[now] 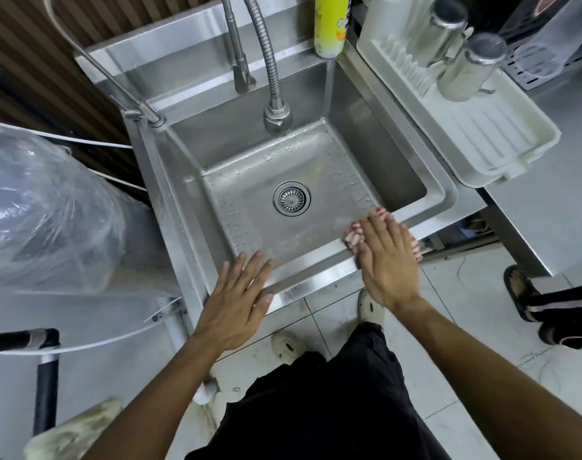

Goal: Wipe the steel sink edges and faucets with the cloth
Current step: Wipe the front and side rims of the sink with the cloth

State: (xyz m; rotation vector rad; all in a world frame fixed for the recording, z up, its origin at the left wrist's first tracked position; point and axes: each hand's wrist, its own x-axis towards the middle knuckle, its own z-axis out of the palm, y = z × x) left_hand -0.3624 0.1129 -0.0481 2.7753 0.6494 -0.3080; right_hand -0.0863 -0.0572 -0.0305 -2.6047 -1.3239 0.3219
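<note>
Down at the near rim of the sink (311,272), the right hand (387,260) lies flat with straight fingers spread over the cloth (352,234), pressing it onto the steel edge near the front right corner. The pink-and-white cloth peeks out past the fingertips and on both sides of the palm. The left hand (236,293) rests open, fingers straight, on the same rim at the front left corner, well apart from the cloth. Behind the basin stand the faucets (273,78), untouched.
</note>
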